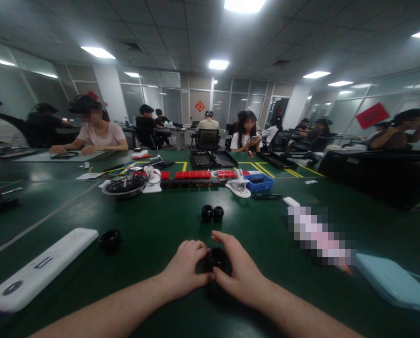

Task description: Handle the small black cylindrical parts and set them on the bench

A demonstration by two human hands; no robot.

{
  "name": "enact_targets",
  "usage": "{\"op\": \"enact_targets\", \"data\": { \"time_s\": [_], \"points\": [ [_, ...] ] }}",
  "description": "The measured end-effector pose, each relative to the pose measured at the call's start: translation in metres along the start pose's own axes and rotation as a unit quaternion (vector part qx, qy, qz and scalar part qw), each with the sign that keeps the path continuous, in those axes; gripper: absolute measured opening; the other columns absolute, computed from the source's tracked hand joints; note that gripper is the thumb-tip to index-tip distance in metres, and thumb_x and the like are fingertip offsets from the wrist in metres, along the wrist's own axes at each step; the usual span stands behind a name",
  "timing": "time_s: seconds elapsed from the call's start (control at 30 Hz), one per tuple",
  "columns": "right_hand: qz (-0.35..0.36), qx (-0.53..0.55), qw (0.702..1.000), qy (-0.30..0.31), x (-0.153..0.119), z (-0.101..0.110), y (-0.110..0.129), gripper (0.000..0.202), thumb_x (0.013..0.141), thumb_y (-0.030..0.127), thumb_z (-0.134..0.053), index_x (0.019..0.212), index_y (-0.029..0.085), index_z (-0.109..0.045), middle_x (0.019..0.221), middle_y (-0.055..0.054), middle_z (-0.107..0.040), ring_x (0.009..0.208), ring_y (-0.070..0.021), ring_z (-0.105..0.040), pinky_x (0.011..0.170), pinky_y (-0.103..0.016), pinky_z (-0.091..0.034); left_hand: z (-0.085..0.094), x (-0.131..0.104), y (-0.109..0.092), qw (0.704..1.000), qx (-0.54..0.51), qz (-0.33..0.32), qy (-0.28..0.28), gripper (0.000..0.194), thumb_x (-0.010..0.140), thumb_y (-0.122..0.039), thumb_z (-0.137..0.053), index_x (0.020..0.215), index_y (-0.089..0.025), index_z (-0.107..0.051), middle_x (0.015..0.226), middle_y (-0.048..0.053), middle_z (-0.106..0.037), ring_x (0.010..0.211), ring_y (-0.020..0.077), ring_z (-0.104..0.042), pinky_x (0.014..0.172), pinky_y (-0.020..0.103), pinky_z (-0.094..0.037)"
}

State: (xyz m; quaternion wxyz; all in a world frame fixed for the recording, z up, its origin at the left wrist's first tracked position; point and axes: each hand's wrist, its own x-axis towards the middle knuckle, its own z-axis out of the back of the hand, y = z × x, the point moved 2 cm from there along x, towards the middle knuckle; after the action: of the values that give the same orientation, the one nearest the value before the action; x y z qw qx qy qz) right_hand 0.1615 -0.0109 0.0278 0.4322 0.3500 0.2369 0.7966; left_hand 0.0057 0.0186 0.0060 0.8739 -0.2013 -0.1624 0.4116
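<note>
A glossy black round part (217, 259) with a dark opening in its top is between my two hands at the near middle of the green table. My right hand (243, 270) curves around its right side, thumb in front and fingers behind. From the left, the thumb and fingertips of my left hand (185, 265) close against it. A dark shape below the part is too dim to make out. Two similar black round parts (207, 213) sit side by side farther ahead. Another black round part (110, 240) lies to the left.
A long white case (44, 267) lies at left, a light blue flat object (393, 277) at right. Across the table stand a metal bowl (123, 190) of cables, white clamp stands (240, 185), red strips (194, 174) and a blue bin (261, 182). Several people sit beyond.
</note>
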Motion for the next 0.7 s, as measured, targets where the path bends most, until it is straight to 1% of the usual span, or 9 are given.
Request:
{"op": "enact_targets", "data": {
  "time_s": [0.17, 0.27, 0.33, 0.43, 0.53, 0.6, 0.7],
  "points": [
    [-0.048, -0.025, 0.998, -0.026, 0.0026, -0.0013, -0.0047, 0.062, 0.063, 0.015, -0.065, 0.120, 0.018, -0.040, 0.107, -0.008, -0.052, 0.100, -0.0232, -0.050, 0.089, -0.040, -0.040, 0.0006, 0.0003, -0.0012, 1.000, -0.004, -0.005, -0.003, 0.022, 0.071, -0.032, -0.062, 0.090, -0.021, -0.059, 0.093, 0.002, -0.054, 0.087, 0.0217, -0.047, 0.078, 0.033, -0.036],
    [-0.051, -0.024, 0.998, -0.021, 0.0026, -0.0026, -0.0063, 0.059, 0.064, 0.015, -0.064, 0.118, 0.018, -0.042, 0.101, -0.007, -0.053, 0.096, -0.0228, -0.051, 0.087, -0.040, -0.041, 0.0004, -0.0005, -0.0021, 1.000, -0.001, -0.008, -0.004, 0.021, 0.070, -0.031, -0.063, 0.089, -0.021, -0.059, 0.092, 0.001, -0.053, 0.086, 0.0215, -0.047, 0.077, 0.032, -0.036],
    [-0.042, -0.017, 0.999, -0.009, 0.0015, -0.0030, -0.0061, 0.057, 0.066, 0.011, -0.060, 0.119, 0.019, -0.041, 0.102, -0.006, -0.054, 0.097, -0.0215, -0.052, 0.088, -0.038, -0.042, 0.0006, -0.0010, -0.0023, 1.000, -0.003, -0.005, -0.008, 0.021, 0.071, -0.030, -0.062, 0.090, -0.021, -0.059, 0.093, 0.001, -0.053, 0.087, 0.0215, -0.047, 0.078, 0.032, -0.036],
    [-0.011, 0.000, 1.000, 0.013, -0.0004, -0.0025, -0.0044, 0.062, 0.066, 0.005, -0.053, 0.124, 0.019, -0.036, 0.114, -0.007, -0.052, 0.106, -0.0200, -0.049, 0.094, -0.036, -0.039, 0.0005, -0.0012, -0.0013, 1.000, -0.009, -0.003, -0.012, 0.023, 0.072, -0.032, -0.062, 0.092, -0.021, -0.059, 0.095, 0.002, -0.054, 0.089, 0.0219, -0.047, 0.080, 0.033, -0.036],
    [0.006, 0.002, 1.000, 0.019, -0.0004, -0.0013, -0.0038, 0.066, 0.064, 0.005, -0.053, 0.126, 0.017, -0.034, 0.123, -0.010, -0.047, 0.114, -0.0218, -0.044, 0.097, -0.039, -0.035, -0.0008, -0.0006, 0.0006, 1.000, -0.008, -0.006, -0.006, 0.026, 0.072, -0.035, -0.064, 0.093, -0.020, -0.060, 0.097, 0.003, -0.054, 0.090, 0.0225, -0.047, 0.081, 0.034, -0.035],
    [-0.007, -0.009, 1.000, 0.006, 0.0010, -0.0006, -0.0048, 0.064, 0.065, 0.008, -0.056, 0.125, 0.017, -0.036, 0.121, -0.010, -0.048, 0.112, -0.0230, -0.044, 0.097, -0.040, -0.035, -0.0014, -0.0003, 0.0015, 1.000, -0.003, -0.006, -0.004, 0.027, 0.071, -0.035, -0.065, 0.093, -0.020, -0.059, 0.096, 0.002, -0.054, 0.089, 0.0225, -0.047, 0.080, 0.034, -0.036],
    [-0.040, -0.021, 0.999, -0.017, 0.0035, -0.0005, -0.0066, 0.061, 0.065, 0.015, -0.063, 0.121, 0.017, -0.040, 0.111, -0.009, -0.051, 0.104, -0.0235, -0.048, 0.091, -0.040, -0.039, -0.0012, 0.0001, 0.0010, 1.000, -0.001, -0.008, -0.003, 0.024, 0.071, -0.034, -0.064, 0.091, -0.021, -0.059, 0.094, 0.002, -0.054, 0.088, 0.0218, -0.047, 0.078, 0.033, -0.036]
  ]
}}
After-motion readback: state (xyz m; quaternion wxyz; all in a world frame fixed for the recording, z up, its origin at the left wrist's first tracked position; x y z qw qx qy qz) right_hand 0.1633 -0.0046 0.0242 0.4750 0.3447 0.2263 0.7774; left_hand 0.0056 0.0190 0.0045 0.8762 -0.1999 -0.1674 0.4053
